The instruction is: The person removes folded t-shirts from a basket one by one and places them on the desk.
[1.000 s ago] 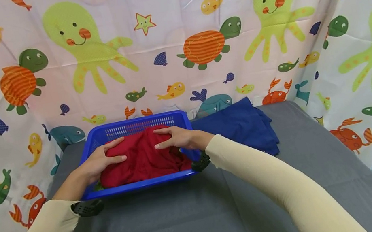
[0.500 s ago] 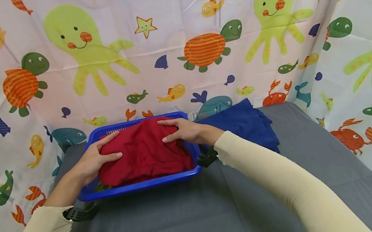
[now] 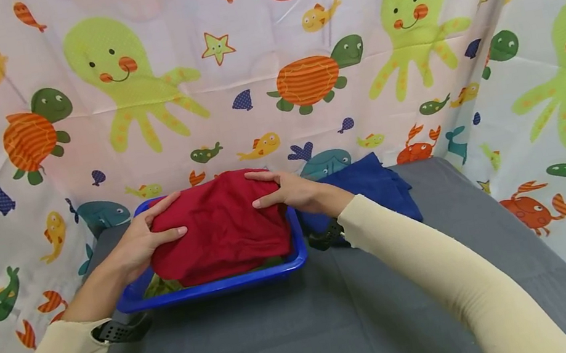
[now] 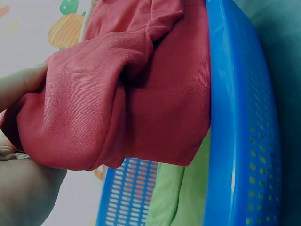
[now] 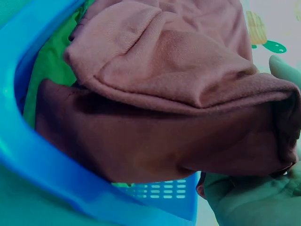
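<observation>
A folded red cloth (image 3: 218, 225) is held up over the blue plastic basket (image 3: 212, 288), its lower edge still inside the rim. My left hand (image 3: 139, 244) grips the cloth's left end; in the left wrist view the thumb (image 4: 23, 84) lies on top and the other fingers go under the fold. At the opposite end my right hand (image 3: 297, 193) holds the cloth the same way, with the palm (image 5: 254, 197) below it in the right wrist view. Beneath the red cloth, green cloth (image 4: 183, 188) shows in the basket.
A folded navy blue cloth (image 3: 369, 187) lies on the grey table covering (image 3: 266, 342) just right of the basket. Behind and at both sides hangs a white curtain (image 3: 251, 119) printed with sea animals.
Both hands have lifted the red cloth, which now rises above the basket's back rim. More green cloth shows under it. The right hand has shifted slightly right and up.
</observation>
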The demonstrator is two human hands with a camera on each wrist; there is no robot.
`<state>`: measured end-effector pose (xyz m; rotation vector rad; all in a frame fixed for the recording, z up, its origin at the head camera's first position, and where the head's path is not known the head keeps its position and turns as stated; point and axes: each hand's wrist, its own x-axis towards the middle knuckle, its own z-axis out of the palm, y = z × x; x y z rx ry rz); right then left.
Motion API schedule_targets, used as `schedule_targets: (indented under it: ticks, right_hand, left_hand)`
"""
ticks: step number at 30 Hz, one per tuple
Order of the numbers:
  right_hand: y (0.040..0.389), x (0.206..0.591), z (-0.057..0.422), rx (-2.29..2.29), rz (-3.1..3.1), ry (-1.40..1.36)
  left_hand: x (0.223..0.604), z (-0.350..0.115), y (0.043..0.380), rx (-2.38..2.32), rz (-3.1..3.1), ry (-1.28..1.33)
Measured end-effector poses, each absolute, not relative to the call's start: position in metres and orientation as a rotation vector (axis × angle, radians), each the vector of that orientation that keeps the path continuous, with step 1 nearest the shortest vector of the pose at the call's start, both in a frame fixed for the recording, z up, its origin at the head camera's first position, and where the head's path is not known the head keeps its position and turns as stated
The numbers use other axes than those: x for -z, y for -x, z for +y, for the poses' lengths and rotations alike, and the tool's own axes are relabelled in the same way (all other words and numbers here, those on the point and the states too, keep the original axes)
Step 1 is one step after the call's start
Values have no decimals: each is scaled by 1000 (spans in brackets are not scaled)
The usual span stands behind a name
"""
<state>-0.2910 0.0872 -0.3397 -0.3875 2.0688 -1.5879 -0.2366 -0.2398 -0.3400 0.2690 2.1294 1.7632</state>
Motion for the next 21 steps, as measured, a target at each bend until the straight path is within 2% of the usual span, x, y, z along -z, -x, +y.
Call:
schedule_targets:
  ticks: [21]
  right_hand:
    - [277, 312, 134, 1682, 2030, 427]
  left_hand:
    - [323, -199, 233, -1895, 1966, -366]
